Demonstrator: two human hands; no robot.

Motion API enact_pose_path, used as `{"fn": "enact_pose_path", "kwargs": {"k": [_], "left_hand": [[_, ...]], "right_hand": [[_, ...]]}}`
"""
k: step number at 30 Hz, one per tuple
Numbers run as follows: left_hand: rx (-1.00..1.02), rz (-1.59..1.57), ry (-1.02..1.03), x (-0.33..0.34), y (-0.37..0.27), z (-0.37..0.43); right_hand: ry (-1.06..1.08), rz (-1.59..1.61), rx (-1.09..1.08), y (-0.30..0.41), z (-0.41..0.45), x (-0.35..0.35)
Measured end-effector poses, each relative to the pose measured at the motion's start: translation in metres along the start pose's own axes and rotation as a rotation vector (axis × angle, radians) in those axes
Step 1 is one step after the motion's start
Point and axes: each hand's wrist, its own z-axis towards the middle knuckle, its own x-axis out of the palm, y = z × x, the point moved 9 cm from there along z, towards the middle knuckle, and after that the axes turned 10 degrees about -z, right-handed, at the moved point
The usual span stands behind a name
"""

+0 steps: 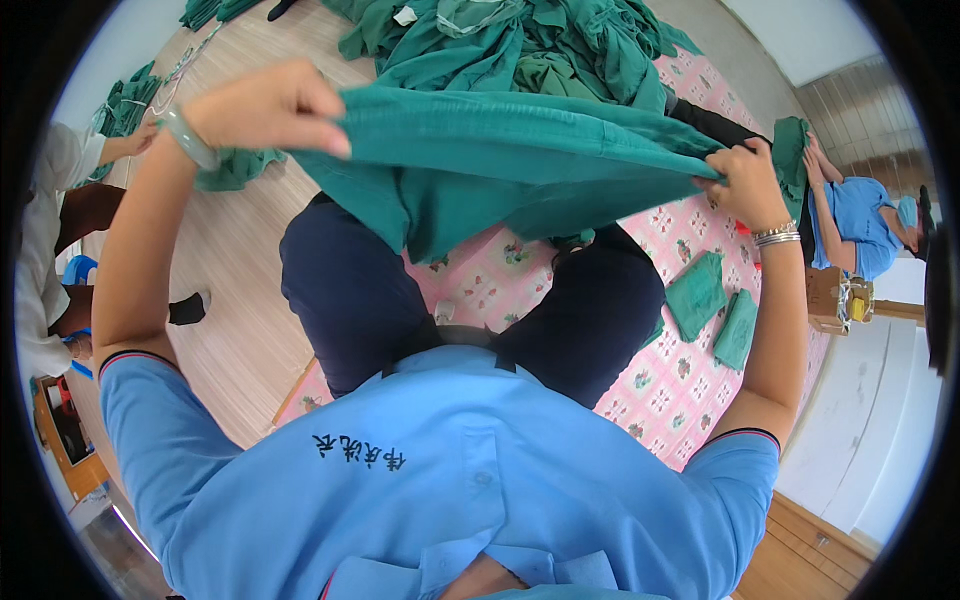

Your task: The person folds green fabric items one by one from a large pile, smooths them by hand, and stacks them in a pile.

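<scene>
A green cloth point(510, 150) is stretched between my two hands above my knees, its lower part hanging loose. At its left end my left hand point(270, 109) pinches the edge between thumb and fingers, slightly blurred. My right hand point(742, 184) grips the opposite corner at the right. Just beyond the cloth lies a large heap of crumpled green fabric point(480, 45). Beside my right knee, a folded green cloth point(696, 295) and a narrower folded one point(736, 330) rest on the pink patterned mat.
The pink patterned mat point(480, 289) lies under my legs, beside a wood-look floor point(232, 300). A person in white point(45, 240) sits at the left near tied green bundles point(131, 105). A masked co-worker point(862, 225) at the right holds green cloth, near a cardboard box point(825, 300).
</scene>
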Motion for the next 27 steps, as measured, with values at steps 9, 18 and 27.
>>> {"fn": "enact_pose_path", "kwargs": {"k": [9, 18, 27], "left_hand": [[-0.042, 0.563, 0.132, 0.128, 0.045, -0.018], [-0.357, 0.932, -0.211, 0.027, 0.086, -0.022], [-0.269, 1.117, -0.531, -0.028, 0.041, -0.013]], "right_hand": [[0.185, -0.28, -0.212, 0.039, -0.039, 0.124], [0.116, -0.056, -0.166, 0.074, -0.058, 0.087], [0.126, 0.024, 0.159, 0.01, -0.04, 0.078]]}}
